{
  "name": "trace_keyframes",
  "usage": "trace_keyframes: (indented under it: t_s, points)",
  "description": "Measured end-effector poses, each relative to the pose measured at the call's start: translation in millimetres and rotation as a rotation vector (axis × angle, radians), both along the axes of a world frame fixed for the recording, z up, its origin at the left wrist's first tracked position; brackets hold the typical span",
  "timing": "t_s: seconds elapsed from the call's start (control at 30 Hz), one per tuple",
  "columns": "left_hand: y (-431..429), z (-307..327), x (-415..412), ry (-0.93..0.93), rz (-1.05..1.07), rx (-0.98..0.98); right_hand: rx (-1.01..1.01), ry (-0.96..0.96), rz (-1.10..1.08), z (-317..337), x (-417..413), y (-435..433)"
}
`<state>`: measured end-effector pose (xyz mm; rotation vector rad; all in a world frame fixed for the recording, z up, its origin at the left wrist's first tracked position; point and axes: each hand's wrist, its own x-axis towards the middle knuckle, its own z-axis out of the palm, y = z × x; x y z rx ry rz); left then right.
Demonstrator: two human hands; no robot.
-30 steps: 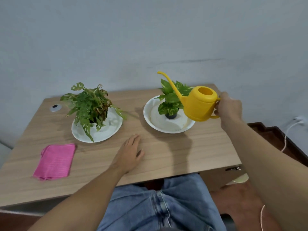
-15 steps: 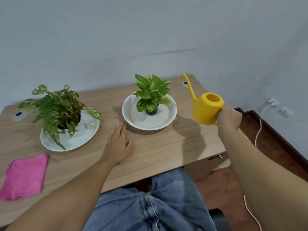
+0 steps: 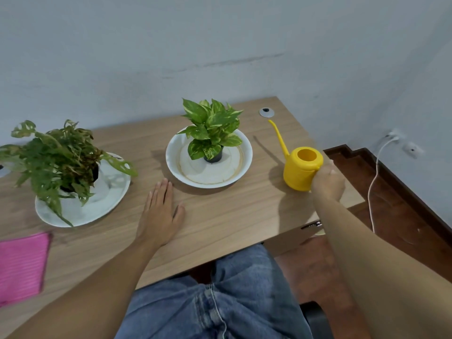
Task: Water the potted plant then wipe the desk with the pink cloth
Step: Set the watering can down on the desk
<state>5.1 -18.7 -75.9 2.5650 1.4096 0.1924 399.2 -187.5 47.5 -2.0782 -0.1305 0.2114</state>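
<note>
Can upright, spout angled up-left, away

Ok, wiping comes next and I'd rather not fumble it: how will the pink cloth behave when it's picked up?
The pink cloth lies flat and thin on the desk, so it will probably go floppy and drape when lifted. It looks light. Its ribbed weave suggests it should grip rather than slip. The left hand rests nearest it.
</note>
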Motion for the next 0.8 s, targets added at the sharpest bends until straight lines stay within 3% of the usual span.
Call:
trace_keyframes:
  t_s: [0.3,0.5,0.8]
  points:
    - [0,-1,-1,-0.019,0.000,-0.013,-0.077,0.044,-0.022,-12,8,-3]
    - [0,0,-1,-0.037,-0.004,-0.027,-0.257,-0.144,0.123,-24,17,-14]
    - [-3,4,-1,-0.066,-0.007,-0.065,-0.359,-0.312,0.208,-5,15,-19]
